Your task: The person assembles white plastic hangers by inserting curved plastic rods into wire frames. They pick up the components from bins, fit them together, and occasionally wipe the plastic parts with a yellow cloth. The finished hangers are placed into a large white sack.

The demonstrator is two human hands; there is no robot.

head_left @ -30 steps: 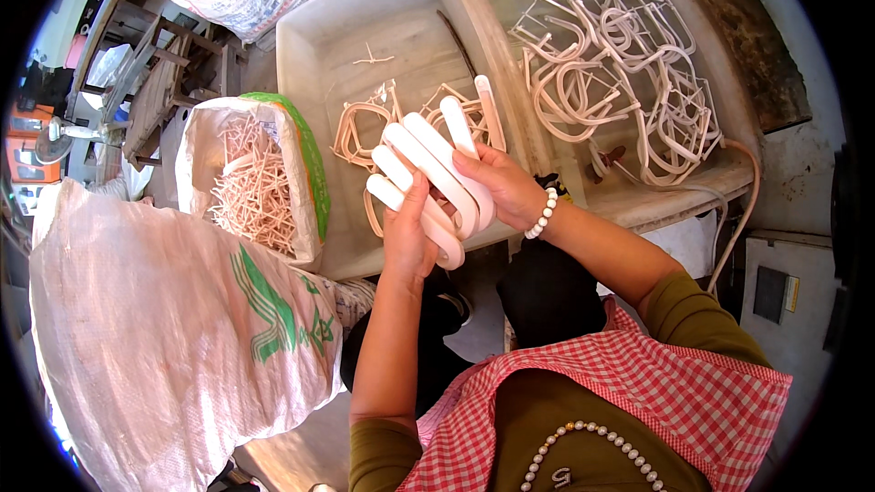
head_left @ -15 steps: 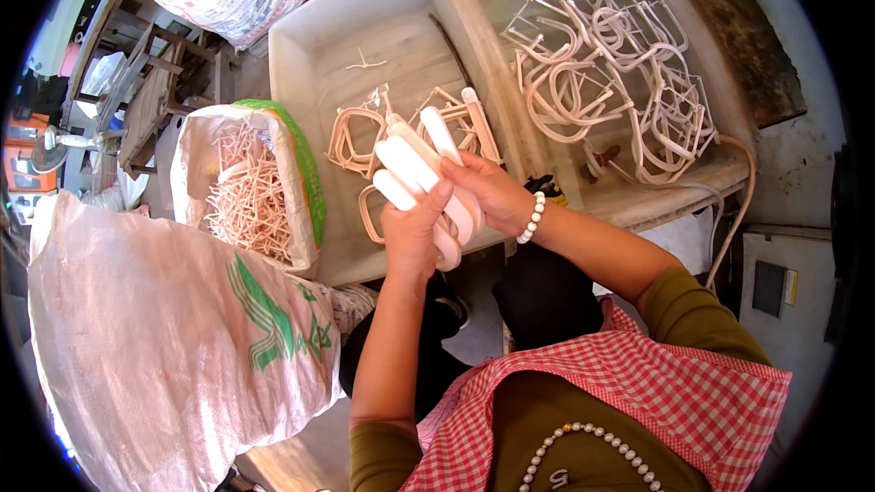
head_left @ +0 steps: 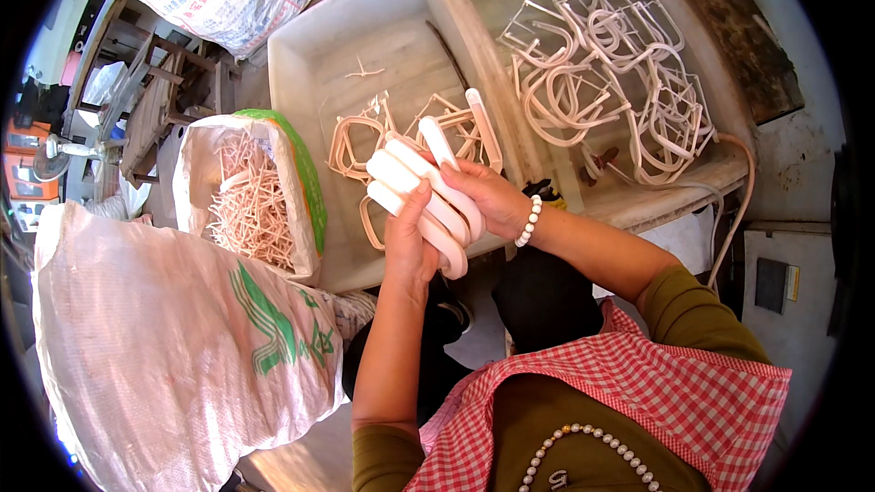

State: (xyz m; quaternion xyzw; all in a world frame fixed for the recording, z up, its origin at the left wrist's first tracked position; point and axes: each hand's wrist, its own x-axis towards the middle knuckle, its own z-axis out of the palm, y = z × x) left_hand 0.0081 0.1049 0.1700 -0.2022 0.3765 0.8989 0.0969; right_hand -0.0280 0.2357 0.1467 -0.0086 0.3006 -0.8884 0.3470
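Observation:
Several pale pink, thick curved plastic pieces point(head_left: 444, 207), rounded at the ends and stacked side by side, are held between both hands above the near edge of the left tub. My left hand point(head_left: 410, 246) is closed round their lower left side, its thumb lying along the top. From the right, my right hand point(head_left: 488, 196) grips the same bundle, with a white bead bracelet at its wrist. Beyond the hands, angular pink plastic frames point(head_left: 354, 141) lie in the pale tub point(head_left: 314, 55). The undersides of the fingers are hidden.
To the left stands an open sack of thin pink plastic sticks point(head_left: 251, 210). A large white woven sack point(head_left: 173, 337) is nearer me. The right tub point(head_left: 492, 0) holds tangled curved plastic pieces point(head_left: 629, 64). A hose point(head_left: 749, 182) hangs over its right edge.
The bundle has turned slightly and its lower end has dropped a little toward me. My left thumb has shifted left along the pieces. Both hands keep their hold.

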